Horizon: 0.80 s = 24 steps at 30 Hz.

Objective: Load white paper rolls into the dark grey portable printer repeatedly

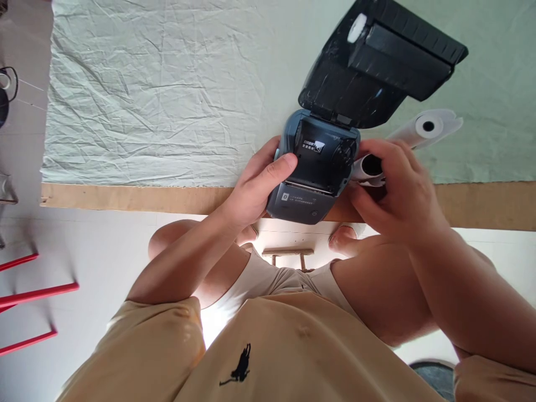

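A dark portable label printer [307,204] is at the table's front edge, its black lid [347,84] swung wide open away from me. Its paper bay [320,159] shows a printed label and holds no roll that I can see. My left hand [255,187] grips the printer's left side, thumb over the rim of the bay. On the other side, my right hand [402,187] has fingers and thumb around a white paper roll [359,169] with a dark core, close against the printer. Another white paper roll [427,125] lies on the cloth just behind that hand.
A wrinkled pale green cloth [159,95] covers the table, whose wooden front edge [134,194] is bare. Below lie my legs and a wooden stool part [288,253]. Red metal legs [37,294] stand on the floor at left, with a dark cabled object [4,103] farther up.
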### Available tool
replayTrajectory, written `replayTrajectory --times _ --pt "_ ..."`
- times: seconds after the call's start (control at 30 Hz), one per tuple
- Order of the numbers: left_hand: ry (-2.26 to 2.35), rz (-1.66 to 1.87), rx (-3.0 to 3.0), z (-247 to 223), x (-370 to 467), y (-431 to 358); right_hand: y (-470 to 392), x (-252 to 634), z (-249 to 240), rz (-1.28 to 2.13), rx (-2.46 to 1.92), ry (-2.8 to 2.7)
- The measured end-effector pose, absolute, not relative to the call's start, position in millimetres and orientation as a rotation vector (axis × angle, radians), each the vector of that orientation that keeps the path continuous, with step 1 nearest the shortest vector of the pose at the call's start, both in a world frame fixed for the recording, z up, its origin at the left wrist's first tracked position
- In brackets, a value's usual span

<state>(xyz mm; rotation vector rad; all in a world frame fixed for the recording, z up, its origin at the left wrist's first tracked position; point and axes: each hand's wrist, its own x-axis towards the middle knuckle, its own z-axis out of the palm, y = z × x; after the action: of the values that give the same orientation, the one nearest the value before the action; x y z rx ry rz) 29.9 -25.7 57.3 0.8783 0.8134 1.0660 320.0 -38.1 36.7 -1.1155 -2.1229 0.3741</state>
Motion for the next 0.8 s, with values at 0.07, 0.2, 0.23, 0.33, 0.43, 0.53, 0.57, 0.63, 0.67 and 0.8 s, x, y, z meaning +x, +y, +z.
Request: replayTrajectory --times 0.07,0.2,0.23,0.33,0.43,0.53,0.57,0.63,0.67,0.8 --pt "0.828 1.066 0.868 59 31 -27 -37 321 36 0.296 -1.125 -2.126" --pt "0.883 1.05 0.877 60 32 -27 -38 315 38 0.307 -1.118 -2.054" --pt "0.895 1.041 0.886 60 32 -28 -40 311 39 0.343 -1.133 -2.01" --pt "0.918 1.045 0.909 58 32 -28 -45 292 47 0.465 -1.204 -1.908" --pt "0.924 1.048 0.953 54 30 -26 -45 273 54 0.494 -1.237 -1.92" --pt "0.905 1.023 1.022 47 25 -23 -40 261 59 0.459 -1.251 -1.934" --pt "0.897 1.023 1.043 46 24 -22 -38 260 60 0.449 -1.255 -1.937" --pt "0.886 1.018 1.066 45 22 -20 -35 259 61 0.422 -1.248 -1.94" --pt "0.888 1.016 1.068 46 21 -20 -33 259 62 0.388 -1.229 -1.94" --pt "0.926 1.01 1.041 51 22 -22 -24 255 63 0.052 -1.008 -1.931"
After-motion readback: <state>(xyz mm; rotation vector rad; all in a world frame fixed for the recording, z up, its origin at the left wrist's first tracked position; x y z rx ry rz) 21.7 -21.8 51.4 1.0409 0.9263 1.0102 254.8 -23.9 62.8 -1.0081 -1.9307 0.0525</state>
